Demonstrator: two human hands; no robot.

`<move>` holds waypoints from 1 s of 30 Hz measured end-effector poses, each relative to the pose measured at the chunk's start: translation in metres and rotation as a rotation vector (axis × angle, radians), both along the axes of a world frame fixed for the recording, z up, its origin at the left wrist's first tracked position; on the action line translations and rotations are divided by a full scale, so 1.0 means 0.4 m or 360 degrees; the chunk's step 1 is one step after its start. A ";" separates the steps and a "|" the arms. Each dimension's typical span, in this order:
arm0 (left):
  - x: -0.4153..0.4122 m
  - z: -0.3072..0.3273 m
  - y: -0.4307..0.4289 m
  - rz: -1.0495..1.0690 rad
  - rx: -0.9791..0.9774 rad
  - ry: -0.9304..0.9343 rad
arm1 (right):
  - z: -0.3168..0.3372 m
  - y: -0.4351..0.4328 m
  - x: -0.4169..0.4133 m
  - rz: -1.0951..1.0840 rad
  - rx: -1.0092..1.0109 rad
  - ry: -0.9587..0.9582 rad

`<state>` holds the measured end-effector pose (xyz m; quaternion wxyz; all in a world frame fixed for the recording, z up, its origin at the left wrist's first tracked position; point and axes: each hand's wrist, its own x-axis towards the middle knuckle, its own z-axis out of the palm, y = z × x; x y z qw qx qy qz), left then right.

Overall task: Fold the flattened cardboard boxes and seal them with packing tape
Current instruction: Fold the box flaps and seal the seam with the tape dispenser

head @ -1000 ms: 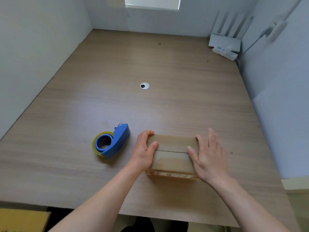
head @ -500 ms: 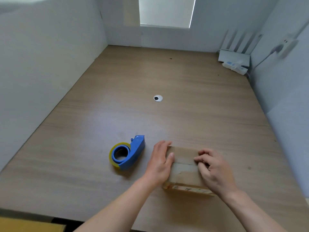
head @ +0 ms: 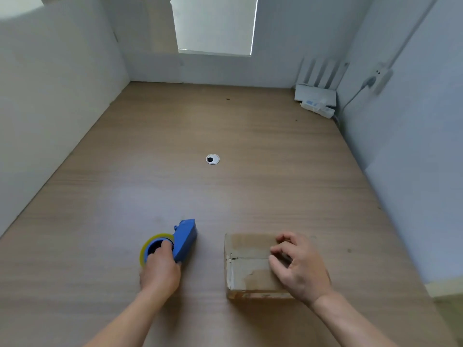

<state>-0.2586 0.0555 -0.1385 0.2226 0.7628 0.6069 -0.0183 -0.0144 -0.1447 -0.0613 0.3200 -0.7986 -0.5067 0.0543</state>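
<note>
A small folded cardboard box (head: pixel 246 265) stands on the wooden desk (head: pixel 250 191) near its front edge, its two top flaps closed with a seam across the middle. My right hand (head: pixel 299 267) rests on the box's right half with curled fingers pressing the top. Left of the box lies a blue tape dispenser (head: pixel 184 239) with a yellowish tape roll (head: pixel 146 247). My left hand (head: pixel 160 267) grips the dispenser, fingers curled into the roll's hole.
A round cable grommet (head: pixel 212 159) sits mid-desk. A white router (head: pixel 316 92) and a power strip (head: pixel 317 108) stand at the back right corner. A wall socket with a cable (head: pixel 375 77) hangs on the right partition. Grey partitions close in both sides.
My left hand left the box and took hold of the tape dispenser. My right hand stays on the box top with fingers more curled. The camera tilted up.
</note>
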 end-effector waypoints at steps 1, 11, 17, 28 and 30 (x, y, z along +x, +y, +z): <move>0.001 -0.004 -0.001 -0.0009 -0.0016 0.0005 | 0.001 -0.001 0.000 0.0001 0.0008 0.0008; 0.080 0.184 0.013 -0.0151 0.0028 -0.0693 | 0.016 -0.006 0.019 -0.0044 0.0072 0.0254; 0.129 0.414 0.020 -0.0758 -0.0470 -0.0873 | 0.007 -0.009 0.033 -0.0148 0.0272 0.0885; 0.188 0.434 -0.018 -0.1032 -0.0548 -0.0423 | 0.007 -0.028 0.046 0.0056 0.0254 0.0883; 0.195 0.438 -0.020 -0.1050 -0.0540 -0.0379 | 0.005 -0.030 0.044 0.0054 0.0259 0.0879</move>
